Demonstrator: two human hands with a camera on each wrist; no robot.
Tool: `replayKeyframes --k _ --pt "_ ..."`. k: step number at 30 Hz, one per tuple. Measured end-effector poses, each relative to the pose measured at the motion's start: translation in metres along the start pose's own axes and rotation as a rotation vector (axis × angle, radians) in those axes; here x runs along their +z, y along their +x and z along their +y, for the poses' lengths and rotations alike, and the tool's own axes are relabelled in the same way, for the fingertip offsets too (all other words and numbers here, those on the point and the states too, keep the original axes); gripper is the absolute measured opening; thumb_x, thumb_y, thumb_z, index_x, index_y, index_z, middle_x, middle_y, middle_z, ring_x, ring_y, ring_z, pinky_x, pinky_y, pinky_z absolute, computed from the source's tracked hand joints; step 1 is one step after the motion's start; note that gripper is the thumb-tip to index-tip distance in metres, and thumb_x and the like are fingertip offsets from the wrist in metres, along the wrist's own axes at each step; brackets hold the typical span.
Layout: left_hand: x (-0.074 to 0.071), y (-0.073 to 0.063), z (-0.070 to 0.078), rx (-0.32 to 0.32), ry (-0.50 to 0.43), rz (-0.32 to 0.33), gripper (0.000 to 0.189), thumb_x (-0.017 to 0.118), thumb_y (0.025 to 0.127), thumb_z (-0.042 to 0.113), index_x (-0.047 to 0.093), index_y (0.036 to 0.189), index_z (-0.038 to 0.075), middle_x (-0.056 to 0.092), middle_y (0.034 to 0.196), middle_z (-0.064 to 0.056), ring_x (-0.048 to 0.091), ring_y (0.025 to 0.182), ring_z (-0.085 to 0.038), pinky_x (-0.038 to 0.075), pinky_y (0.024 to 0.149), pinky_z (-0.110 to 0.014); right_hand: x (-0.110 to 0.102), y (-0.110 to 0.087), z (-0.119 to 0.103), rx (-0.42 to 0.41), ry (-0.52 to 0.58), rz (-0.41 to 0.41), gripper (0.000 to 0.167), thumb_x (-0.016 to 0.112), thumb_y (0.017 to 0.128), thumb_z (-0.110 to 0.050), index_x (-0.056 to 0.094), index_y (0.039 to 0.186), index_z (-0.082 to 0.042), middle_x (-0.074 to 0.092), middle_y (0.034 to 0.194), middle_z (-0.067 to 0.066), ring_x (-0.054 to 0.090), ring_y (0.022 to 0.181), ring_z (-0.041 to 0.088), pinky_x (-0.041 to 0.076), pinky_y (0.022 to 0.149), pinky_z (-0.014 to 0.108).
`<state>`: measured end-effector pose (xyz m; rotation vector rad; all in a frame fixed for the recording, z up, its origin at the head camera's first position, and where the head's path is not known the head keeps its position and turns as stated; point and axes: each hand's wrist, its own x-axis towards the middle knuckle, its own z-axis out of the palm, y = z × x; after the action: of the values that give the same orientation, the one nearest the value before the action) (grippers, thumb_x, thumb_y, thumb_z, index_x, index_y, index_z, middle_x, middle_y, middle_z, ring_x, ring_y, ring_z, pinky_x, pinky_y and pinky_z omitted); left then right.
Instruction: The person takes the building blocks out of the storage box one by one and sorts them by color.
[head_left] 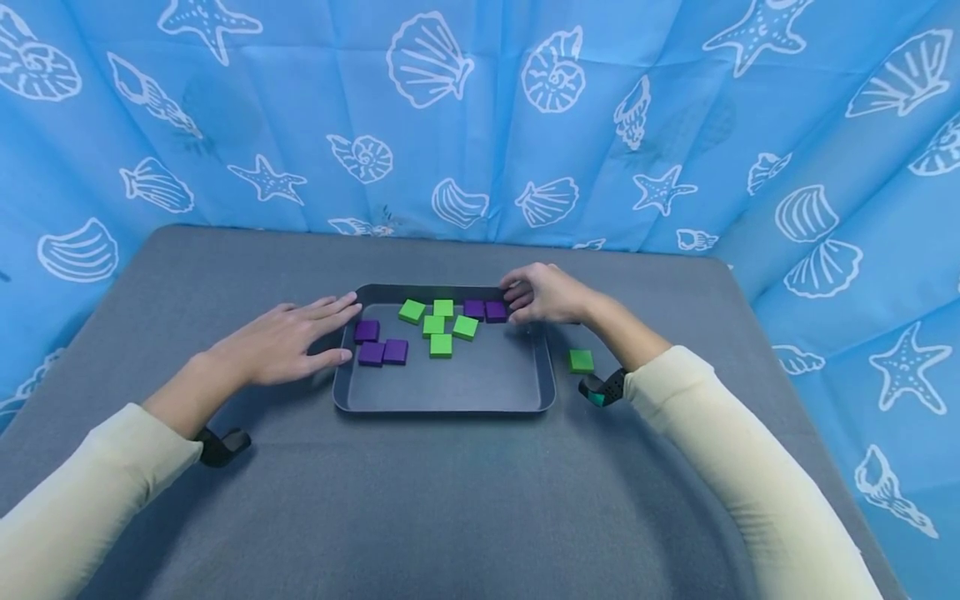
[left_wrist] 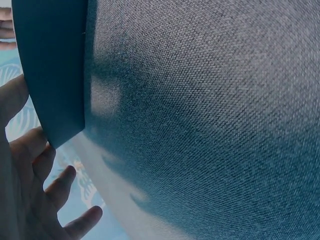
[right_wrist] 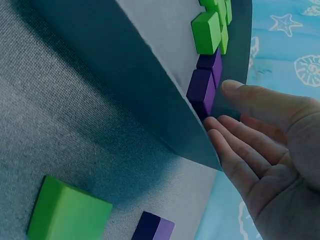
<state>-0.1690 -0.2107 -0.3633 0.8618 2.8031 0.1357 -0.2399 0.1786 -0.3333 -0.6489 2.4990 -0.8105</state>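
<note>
A dark grey tray (head_left: 450, 392) holds several green blocks (head_left: 441, 346) and several purple blocks (head_left: 395, 352). My left hand (head_left: 288, 337) is at the tray's left rim, fingers extended and thumb spread. In the left wrist view, its fingertips (left_wrist: 35, 140) are right at the tray wall (left_wrist: 52, 70). Over the tray's far right corner is my right hand (head_left: 543, 293), its fingers gently bent. The right wrist view shows nothing between its thumb and fingers, which are at the rim close to two purple blocks (right_wrist: 202, 92).
On the table right of the tray lies a green block (head_left: 581, 361). Near it, in the right wrist view, is a purple block (right_wrist: 154, 227), which the right arm hides from the head view. A blue shell-print curtain (head_left: 480, 125) hangs behind the grey table (head_left: 420, 500).
</note>
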Motion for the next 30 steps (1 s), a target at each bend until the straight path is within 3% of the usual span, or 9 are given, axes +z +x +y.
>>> replayKeyframes --k 7,17,30 --pt "0.0 0.0 0.0 0.002 -0.005 0.003 0.076 0.043 0.101 0.058 0.026 0.159 0.013 0.021 0.164 -0.012 0.027 0.147 -0.038 0.026 0.109 -0.07 0.004 0.002 -0.002 -0.011 -0.012 0.013 0.043 0.077 0.083 0.002 0.061 0.123 0.006 0.064 0.125 0.022 0.067 0.111 0.033 0.055 0.092 0.037" --pt "0.0 0.0 0.0 0.005 -0.013 0.004 0.075 0.044 0.101 0.057 0.026 0.159 0.013 0.021 0.164 -0.012 0.026 0.147 -0.038 0.025 0.109 -0.07 0.011 0.007 -0.008 -0.034 0.021 -0.053 0.054 0.074 0.082 0.007 0.055 0.133 0.007 0.06 0.132 0.024 0.065 0.113 0.033 0.054 0.094 0.036" --pt "0.0 0.0 0.0 0.001 -0.011 0.003 0.075 0.043 0.101 0.058 0.026 0.159 0.013 0.02 0.164 -0.012 0.025 0.148 -0.039 0.025 0.109 -0.07 0.015 0.015 -0.01 -0.035 -0.04 -0.024 0.051 0.075 0.083 0.004 0.059 0.131 0.001 0.064 0.125 0.018 0.066 0.11 0.031 0.053 0.096 0.039"
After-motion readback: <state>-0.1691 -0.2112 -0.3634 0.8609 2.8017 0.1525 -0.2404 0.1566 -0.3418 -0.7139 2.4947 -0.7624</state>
